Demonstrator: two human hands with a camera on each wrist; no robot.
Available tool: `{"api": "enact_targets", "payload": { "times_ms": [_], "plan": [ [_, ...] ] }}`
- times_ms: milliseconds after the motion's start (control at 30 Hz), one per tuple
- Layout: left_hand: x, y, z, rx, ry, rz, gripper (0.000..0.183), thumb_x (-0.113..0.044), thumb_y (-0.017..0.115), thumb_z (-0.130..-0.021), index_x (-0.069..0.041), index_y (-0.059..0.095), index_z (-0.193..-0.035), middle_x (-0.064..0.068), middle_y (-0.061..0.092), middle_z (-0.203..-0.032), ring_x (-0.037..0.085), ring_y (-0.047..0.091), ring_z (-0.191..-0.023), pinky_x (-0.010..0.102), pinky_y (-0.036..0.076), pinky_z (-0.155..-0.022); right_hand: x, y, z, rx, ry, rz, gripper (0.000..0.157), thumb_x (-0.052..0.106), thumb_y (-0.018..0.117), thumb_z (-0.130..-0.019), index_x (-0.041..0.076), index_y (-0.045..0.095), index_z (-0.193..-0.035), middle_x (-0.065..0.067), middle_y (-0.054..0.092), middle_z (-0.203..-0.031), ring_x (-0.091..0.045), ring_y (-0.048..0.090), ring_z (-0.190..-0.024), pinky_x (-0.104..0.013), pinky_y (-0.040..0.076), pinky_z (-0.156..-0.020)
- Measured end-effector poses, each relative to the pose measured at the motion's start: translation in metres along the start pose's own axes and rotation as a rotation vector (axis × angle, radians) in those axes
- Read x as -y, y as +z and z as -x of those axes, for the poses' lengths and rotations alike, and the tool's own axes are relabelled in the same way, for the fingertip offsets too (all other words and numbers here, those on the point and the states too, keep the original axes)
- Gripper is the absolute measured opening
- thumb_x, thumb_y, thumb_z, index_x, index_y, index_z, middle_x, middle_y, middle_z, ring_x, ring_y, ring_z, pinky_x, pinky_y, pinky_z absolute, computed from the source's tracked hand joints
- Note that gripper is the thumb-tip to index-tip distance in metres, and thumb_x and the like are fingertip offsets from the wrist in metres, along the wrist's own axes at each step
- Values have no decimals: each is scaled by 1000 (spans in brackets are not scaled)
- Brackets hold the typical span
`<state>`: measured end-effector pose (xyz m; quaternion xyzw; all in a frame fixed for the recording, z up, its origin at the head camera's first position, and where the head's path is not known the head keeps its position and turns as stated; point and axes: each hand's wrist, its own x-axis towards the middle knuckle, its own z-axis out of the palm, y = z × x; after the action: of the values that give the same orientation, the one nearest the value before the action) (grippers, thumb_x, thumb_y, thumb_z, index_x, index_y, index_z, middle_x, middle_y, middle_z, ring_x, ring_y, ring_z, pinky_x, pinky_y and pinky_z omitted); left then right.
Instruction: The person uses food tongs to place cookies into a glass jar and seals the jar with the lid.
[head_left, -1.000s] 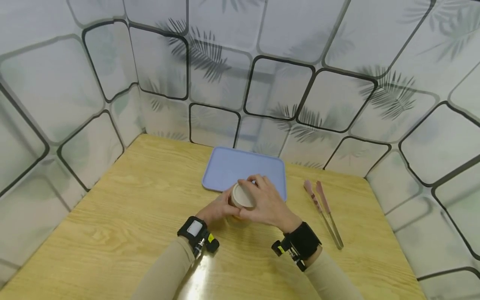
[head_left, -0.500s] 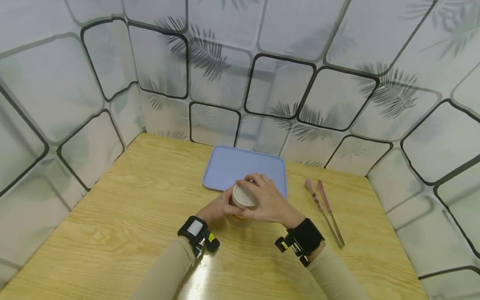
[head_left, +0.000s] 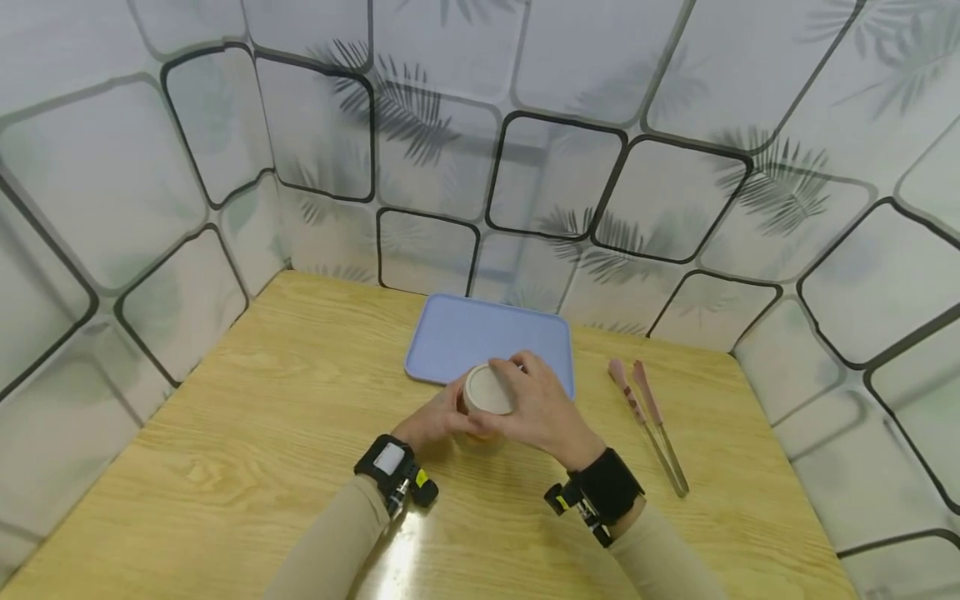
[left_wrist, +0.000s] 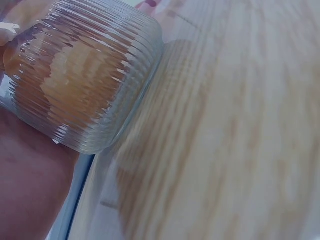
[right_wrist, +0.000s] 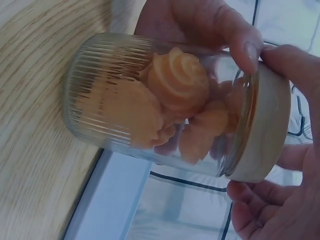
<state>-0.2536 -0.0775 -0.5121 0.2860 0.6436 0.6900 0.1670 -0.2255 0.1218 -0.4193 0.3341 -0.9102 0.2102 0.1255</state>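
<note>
A ribbed glass jar (right_wrist: pixel 90 112) with orange-brown swirled cookies (right_wrist: pixel 180 82) inside is between both hands, in front of the tray. On its top sits a cream-coloured lid (head_left: pixel 486 390). My left hand (head_left: pixel 435 418) grips the jar's body from the left, its thumb near the rim in the right wrist view. With thumb and fingers bent around the lid's edge, my right hand (head_left: pixel 542 415) holds the lid from the right. The jar's base is close to the wooden table (left_wrist: pixel 240 130); whether it touches I cannot tell.
A blue rectangular tray (head_left: pixel 480 329) lies behind the jar, toward the back wall. To the right lie metal tongs (head_left: pixel 660 442) with pinkish ends pointing away. Patterned cloth walls (head_left: pixel 435 242) enclose the table at the back and sides.
My right hand's fingers have shifted around the lid, so more of its top shows now. The left hand has stayed around the jar. The tray and tongs have not moved.
</note>
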Motion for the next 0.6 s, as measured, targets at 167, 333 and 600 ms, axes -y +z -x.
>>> {"api": "enact_targets", "payload": {
  "times_ms": [167, 333, 600],
  "plan": [
    [0, 1, 2, 0, -17, 44, 92, -11, 79, -85, -8, 25, -159, 22, 40, -150, 28, 47, -131, 40, 40, -111, 5, 2, 1, -4, 97, -19, 68, 56, 74, -86, 4, 64, -129, -15, 60, -109, -24, 58, -88, -34, 53, -68],
    [0, 3, 1, 11, -6, 57, 86, -11, 79, -86, -10, 30, -156, 20, 46, -145, 22, 56, -122, 33, 48, -103, 7, 3, 7, -40, 191, -110, 53, 47, 63, -99, 4, 65, -129, -11, 59, -110, -21, 57, -88, -36, 52, -74],
    [0, 5, 0, 1, -12, 71, 87, -12, 81, -84, -11, 31, -157, 20, 45, -148, 23, 55, -127, 35, 45, -107, 12, 0, 16, -79, 215, -89, 46, 39, 67, -98, -2, 67, -119, -11, 59, -100, -17, 52, -80, -33, 48, -71]
  ]
}}
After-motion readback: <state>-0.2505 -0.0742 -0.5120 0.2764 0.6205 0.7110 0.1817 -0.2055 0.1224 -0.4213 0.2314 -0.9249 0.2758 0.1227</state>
